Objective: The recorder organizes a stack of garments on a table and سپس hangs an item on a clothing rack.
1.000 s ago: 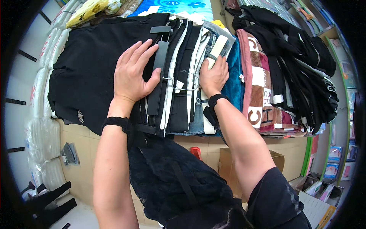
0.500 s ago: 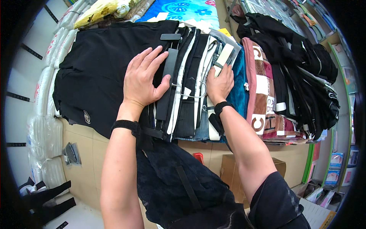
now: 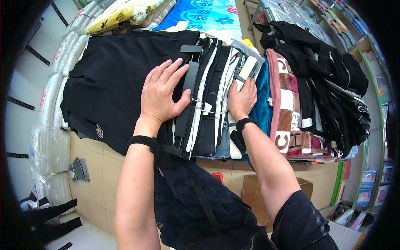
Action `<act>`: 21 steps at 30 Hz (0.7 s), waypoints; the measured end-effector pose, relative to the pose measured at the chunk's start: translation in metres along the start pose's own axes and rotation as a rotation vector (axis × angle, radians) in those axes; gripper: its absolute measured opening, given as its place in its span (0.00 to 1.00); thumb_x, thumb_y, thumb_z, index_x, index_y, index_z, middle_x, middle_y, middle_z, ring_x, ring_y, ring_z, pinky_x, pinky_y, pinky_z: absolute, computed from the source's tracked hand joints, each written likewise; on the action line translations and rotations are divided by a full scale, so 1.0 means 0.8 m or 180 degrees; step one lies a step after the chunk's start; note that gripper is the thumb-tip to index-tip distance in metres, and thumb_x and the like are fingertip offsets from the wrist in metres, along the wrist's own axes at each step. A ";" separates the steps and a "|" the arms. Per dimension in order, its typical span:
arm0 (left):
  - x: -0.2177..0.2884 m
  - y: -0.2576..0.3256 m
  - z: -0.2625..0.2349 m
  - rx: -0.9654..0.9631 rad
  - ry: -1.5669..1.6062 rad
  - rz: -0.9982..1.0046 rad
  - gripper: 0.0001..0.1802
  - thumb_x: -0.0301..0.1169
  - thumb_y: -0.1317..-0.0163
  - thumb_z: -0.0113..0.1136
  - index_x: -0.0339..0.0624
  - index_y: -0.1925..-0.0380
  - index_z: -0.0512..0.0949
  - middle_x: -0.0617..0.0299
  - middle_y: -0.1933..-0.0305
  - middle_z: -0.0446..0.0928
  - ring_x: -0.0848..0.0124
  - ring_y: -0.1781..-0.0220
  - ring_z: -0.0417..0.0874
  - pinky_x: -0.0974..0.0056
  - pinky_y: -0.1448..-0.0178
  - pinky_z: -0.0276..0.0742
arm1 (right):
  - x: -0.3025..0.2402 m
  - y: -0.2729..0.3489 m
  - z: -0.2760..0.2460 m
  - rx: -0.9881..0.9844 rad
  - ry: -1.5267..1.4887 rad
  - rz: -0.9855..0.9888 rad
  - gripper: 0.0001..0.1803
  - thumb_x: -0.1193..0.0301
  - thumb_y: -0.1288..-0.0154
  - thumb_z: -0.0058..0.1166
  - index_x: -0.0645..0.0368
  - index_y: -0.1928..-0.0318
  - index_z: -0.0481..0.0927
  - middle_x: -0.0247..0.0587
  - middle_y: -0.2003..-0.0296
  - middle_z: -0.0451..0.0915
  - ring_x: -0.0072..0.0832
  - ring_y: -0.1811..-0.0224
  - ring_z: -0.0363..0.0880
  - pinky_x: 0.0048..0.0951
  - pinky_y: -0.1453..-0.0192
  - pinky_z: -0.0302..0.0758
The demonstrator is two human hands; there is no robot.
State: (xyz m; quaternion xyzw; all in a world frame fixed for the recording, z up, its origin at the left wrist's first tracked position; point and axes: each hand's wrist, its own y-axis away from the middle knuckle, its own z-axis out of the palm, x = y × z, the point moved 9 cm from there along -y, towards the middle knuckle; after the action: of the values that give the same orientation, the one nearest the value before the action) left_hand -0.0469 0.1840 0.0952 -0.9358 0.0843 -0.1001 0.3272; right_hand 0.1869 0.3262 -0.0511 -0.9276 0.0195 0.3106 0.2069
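My left hand lies flat with fingers spread on black trousers, its fingertips and thumb beside a long dark grey clip hanger. Its wire hook reaches rightward over several folded black and white trousers and jeans, stacked side by side. On the right of this row, my right hand is closed around a white clip hanger, the thumb on its left side and the fingers on its right. The hand hides the hanger's middle.
A teal plush fabric and a folded patterned blanket lie to the right, then a heap of black garments. White plastic-wrapped packs line the left. A cardboard box stands below, near my right forearm.
The whole scene sits slightly lower in the picture. Both hands keep the same places on the clothes and hangers.
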 end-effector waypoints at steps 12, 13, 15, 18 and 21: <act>0.000 0.000 -0.001 -0.0034 0.0000 -0.0043 0.33 0.44 0.38 0.64 0.49 0.32 0.79 0.57 0.25 0.77 0.52 0.24 0.75 0.48 0.19 0.67 | -0.002 0.001 -0.001 -0.0017 0.0056 -0.0020 0.37 0.52 0.25 0.54 0.65 0.26 0.72 0.59 0.23 0.68 0.53 0.18 0.61 0.51 0.15 0.54; 0.000 0.000 -0.001 -0.0052 -0.0009 -0.0047 0.33 0.44 0.38 0.64 0.50 0.31 0.79 0.57 0.24 0.76 0.52 0.23 0.74 0.48 0.19 0.66 | -0.003 0.000 -0.001 0.0006 0.0029 -0.0041 0.37 0.52 0.25 0.54 0.66 0.26 0.72 0.59 0.23 0.68 0.54 0.18 0.61 0.51 0.15 0.55; 0.001 0.000 -0.002 -0.0084 -0.0019 -0.0063 0.34 0.44 0.38 0.64 0.49 0.31 0.78 0.57 0.24 0.76 0.52 0.23 0.74 0.48 0.18 0.66 | -0.002 0.001 -0.001 0.0027 0.0020 -0.0035 0.37 0.52 0.25 0.54 0.66 0.26 0.72 0.60 0.23 0.68 0.54 0.18 0.61 0.51 0.15 0.55; 0.001 0.002 -0.002 -0.0152 -0.0064 -0.0154 0.38 0.45 0.37 0.64 0.45 0.27 0.73 0.53 0.22 0.73 0.51 0.21 0.71 0.47 0.17 0.63 | -0.001 0.003 -0.001 0.0001 0.0030 -0.0004 0.37 0.53 0.25 0.54 0.66 0.26 0.72 0.60 0.22 0.68 0.54 0.18 0.61 0.51 0.15 0.55; 0.001 0.008 -0.004 -0.0180 -0.0028 -0.0275 0.42 0.47 0.36 0.64 0.41 0.24 0.68 0.48 0.20 0.69 0.48 0.19 0.67 0.46 0.16 0.60 | -0.003 0.003 -0.004 -0.0015 0.0029 -0.0021 0.37 0.54 0.25 0.55 0.66 0.26 0.71 0.60 0.22 0.67 0.55 0.18 0.61 0.51 0.15 0.54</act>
State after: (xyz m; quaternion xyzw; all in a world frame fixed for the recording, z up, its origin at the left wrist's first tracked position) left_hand -0.0477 0.1767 0.0935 -0.9479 0.0451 -0.1076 0.2964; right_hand 0.1860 0.3225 -0.0484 -0.9295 0.0167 0.3057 0.2056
